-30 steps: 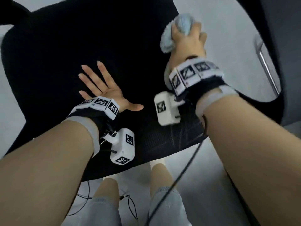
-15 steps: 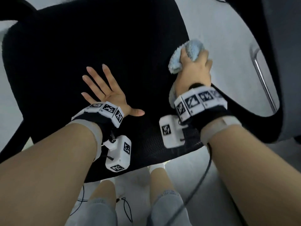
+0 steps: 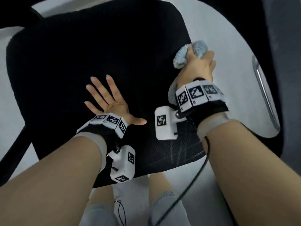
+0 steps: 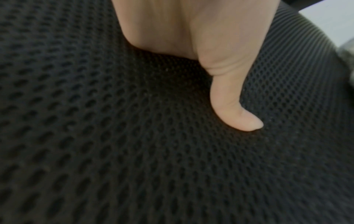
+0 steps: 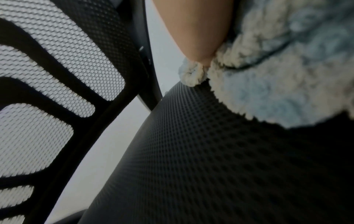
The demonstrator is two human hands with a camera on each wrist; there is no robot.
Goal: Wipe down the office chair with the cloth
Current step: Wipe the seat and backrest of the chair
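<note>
A black mesh chair seat (image 3: 68, 66) fills the head view. My left hand (image 3: 108, 101) lies flat on the seat's middle with fingers spread straight; its thumb (image 4: 235, 112) presses the mesh (image 4: 114, 136). My right hand (image 3: 197, 67) grips a bunched light-blue fluffy cloth (image 3: 184, 57) at the seat's right edge. In the right wrist view the cloth (image 5: 277, 94) rests on the seat mesh (image 5: 191, 166), with a finger (image 5: 195, 33) curled over it.
The chair's mesh backrest (image 5: 47, 75) with black ribs stands beyond the seat. A chrome leg (image 3: 265, 98) shows at right over the pale floor (image 3: 224, 38). My legs (image 3: 159, 193) and a black cable (image 3: 192, 181) are below the seat's front edge.
My right hand has drawn the cloth along the seat's right edge toward me. The left hand has stayed flat on the seat.
</note>
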